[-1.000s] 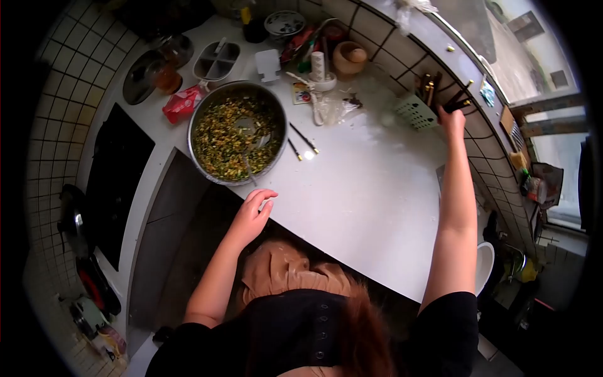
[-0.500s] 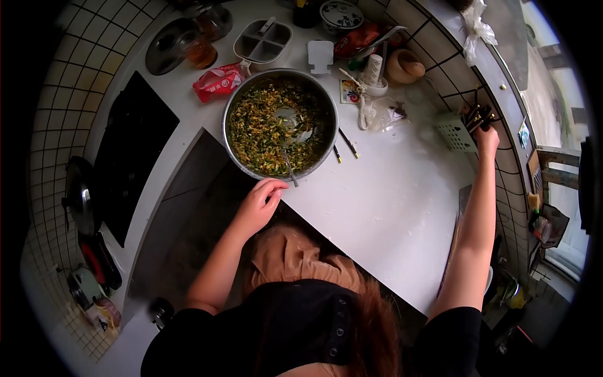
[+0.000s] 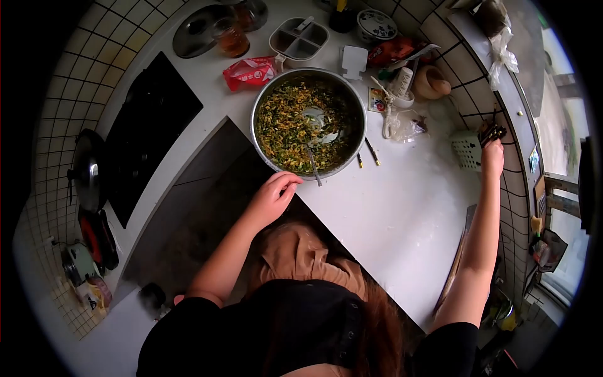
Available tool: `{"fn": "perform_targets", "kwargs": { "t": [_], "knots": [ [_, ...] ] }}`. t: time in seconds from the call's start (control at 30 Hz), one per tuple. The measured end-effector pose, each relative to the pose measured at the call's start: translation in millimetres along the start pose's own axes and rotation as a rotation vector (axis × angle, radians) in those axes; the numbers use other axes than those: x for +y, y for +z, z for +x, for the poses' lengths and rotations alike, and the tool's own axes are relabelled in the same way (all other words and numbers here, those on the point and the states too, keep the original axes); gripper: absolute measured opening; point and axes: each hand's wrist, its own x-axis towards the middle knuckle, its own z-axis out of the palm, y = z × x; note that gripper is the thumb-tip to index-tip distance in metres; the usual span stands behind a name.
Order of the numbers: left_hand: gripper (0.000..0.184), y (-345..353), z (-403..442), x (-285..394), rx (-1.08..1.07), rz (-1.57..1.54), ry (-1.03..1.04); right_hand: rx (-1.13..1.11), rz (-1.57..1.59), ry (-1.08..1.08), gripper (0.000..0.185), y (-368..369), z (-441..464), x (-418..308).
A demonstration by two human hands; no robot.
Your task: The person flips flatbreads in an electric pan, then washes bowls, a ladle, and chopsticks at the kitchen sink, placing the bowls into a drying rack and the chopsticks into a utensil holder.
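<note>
My left hand [image 3: 274, 196] rests by the near rim of a large metal bowl [image 3: 254, 129], fingers loosely curled in with nothing visible in them. Chopped green and yellow filling [image 3: 286, 119] lies in the bowl, and a metal spoon [image 3: 315, 168] leans out over its near rim. At the far right, my right hand [image 3: 493, 157] is closed around the ends of a bunch of dark chopsticks [image 3: 492, 134], beside a pale green perforated basket [image 3: 466, 151]. The fingertips there are partly hidden. Two dark chopsticks [image 3: 372, 151] lie on the white counter right of the bowl.
Behind the bowl stand a four-part seasoning box [image 3: 300, 43], a red packet [image 3: 250, 73] and a lidded patterned bowl [image 3: 377, 26]. A mortar [image 3: 431, 83] and plastic bag [image 3: 411, 125] sit farther right. The black stove [image 3: 151, 135] is at the left; the white counter [image 3: 389, 232] has a front edge.
The view has shifted, so the bowl and counter things appear farther right. My right hand's bunch of chopsticks shows more above the basket. My left hand stays by the bowl, its fingers more curled.
</note>
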Motion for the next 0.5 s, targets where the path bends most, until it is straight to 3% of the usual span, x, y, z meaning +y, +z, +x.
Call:
{"fn": "perform_targets", "kwargs": {
  "t": [0.1,0.27,0.43,0.5],
  "knots": [
    [0.015,-14.2,4.8,-4.3,0.069,-0.021,0.017,-0.055,0.027,-0.051,0.043,-16.7,-4.1,4.1],
    [0.018,-56.2,33.9,-44.0,0.388,0.115,0.069,-0.074,0.108,-0.039,0.056,-24.7,-45.0,23.7],
    [0.045,-118.4,102.9,-98.6,0.670,0.578,0.100,-0.068,0.298,-0.073,0.054,-44.1,-121.7,36.2],
    [0.060,-133.6,130.2,-104.9,0.666,0.686,0.053,-0.109,0.390,-0.035,0.051,-48.2,-156.5,38.2]
  ]
}}
